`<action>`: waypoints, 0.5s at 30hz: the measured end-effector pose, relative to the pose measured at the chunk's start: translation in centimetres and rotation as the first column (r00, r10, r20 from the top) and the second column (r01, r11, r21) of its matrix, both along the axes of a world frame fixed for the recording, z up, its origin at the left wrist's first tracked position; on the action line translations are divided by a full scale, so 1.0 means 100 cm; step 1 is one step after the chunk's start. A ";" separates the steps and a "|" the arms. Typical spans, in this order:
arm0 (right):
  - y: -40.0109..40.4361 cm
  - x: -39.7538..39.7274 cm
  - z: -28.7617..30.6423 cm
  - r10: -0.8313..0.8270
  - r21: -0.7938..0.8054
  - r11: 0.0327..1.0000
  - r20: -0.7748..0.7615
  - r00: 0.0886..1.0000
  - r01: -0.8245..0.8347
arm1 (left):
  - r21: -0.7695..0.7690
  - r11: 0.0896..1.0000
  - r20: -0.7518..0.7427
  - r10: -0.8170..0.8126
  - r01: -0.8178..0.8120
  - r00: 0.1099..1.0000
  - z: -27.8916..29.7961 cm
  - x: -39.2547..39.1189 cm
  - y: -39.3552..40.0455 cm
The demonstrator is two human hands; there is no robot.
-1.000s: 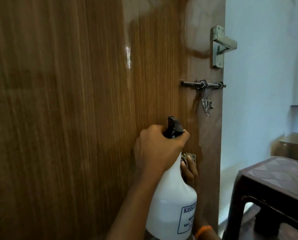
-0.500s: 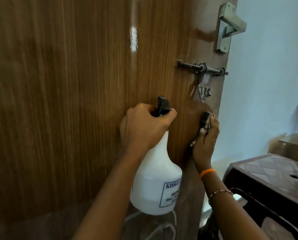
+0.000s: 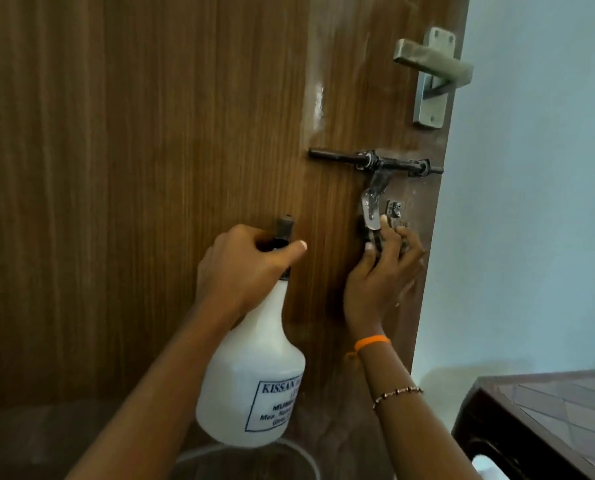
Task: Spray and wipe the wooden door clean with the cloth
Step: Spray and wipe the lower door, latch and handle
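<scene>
- I am seeing the left hand (image 3: pixel 244 268) and forearm showing bare, with nothing worn at that wrist and no sleeve reaching into the frame.
- I am seeing the right hand (image 3: pixel 379 275) also showing bare, its fingernails cut short and looking pale.
- I am seeing an orange band (image 3: pixel 372 342) circling the right wrist, looking like thread or cord.
- I am seeing a thin beaded bracelet (image 3: pixel 397 393) sitting lower on the right forearm, its small beads alternating dark and gold.
</scene>
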State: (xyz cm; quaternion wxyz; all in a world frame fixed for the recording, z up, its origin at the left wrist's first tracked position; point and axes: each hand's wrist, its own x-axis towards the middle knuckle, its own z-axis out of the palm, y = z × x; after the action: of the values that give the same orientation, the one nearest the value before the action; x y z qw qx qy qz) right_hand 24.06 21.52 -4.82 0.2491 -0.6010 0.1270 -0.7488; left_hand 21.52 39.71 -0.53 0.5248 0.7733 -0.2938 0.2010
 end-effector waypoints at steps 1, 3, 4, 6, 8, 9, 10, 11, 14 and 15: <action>0.003 0.000 0.003 0.023 0.010 1.000 0.014 1.000 -0.023 | -0.001 1.000 0.011 0.003 -0.003 1.000 0.000 -0.004 -0.007; 0.009 0.000 0.007 0.076 -0.002 0.997 0.037 0.996 -0.076 | -0.021 1.000 0.025 0.005 -0.004 1.000 0.003 -0.011 -0.019; 0.007 -0.001 0.009 0.090 -0.028 0.996 0.035 0.995 -0.089 | -0.034 0.999 0.027 -0.003 0.004 1.000 0.005 -0.013 -0.026; -0.003 -0.007 0.007 0.041 -0.135 0.990 -0.021 0.999 -0.044 | -0.059 0.998 0.019 -0.033 0.034 0.999 0.008 -0.017 -0.038; -0.016 -0.010 -0.003 -0.013 -0.219 0.976 -0.092 0.996 -0.007 | -0.087 0.995 0.016 -0.055 0.056 0.998 0.013 -0.018 -0.046; -0.021 -0.013 -0.011 -0.008 -0.214 0.977 -0.112 0.994 -0.017 | -0.096 0.993 0.019 -0.060 0.062 0.998 0.014 -0.017 -0.049; -0.025 -0.015 -0.018 0.014 -0.193 0.980 -0.120 0.993 -0.037 | -0.099 0.993 0.024 -0.064 0.066 0.998 0.016 -0.017 -0.051; -0.027 -0.017 -0.025 0.039 -0.170 0.984 -0.121 0.992 -0.060 | -0.095 0.993 0.031 -0.069 0.072 0.997 0.017 -0.016 -0.054; -0.031 -0.024 -0.029 0.120 -0.107 0.986 -0.090 0.989 -0.129 | -0.045 0.997 0.051 -0.062 0.064 0.997 0.018 -0.014 -0.060; -0.032 -0.029 -0.022 0.135 -0.093 0.986 -0.058 0.989 -0.140 | -0.037 0.998 0.048 -0.054 0.056 0.997 0.017 -0.012 -0.061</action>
State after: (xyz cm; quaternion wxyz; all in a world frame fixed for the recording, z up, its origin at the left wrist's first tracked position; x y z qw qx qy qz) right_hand 21.21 18.32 -7.00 0.2677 -0.6387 0.0551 -0.7193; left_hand 20.34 33.65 1.18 0.5377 0.7497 -0.3235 0.2102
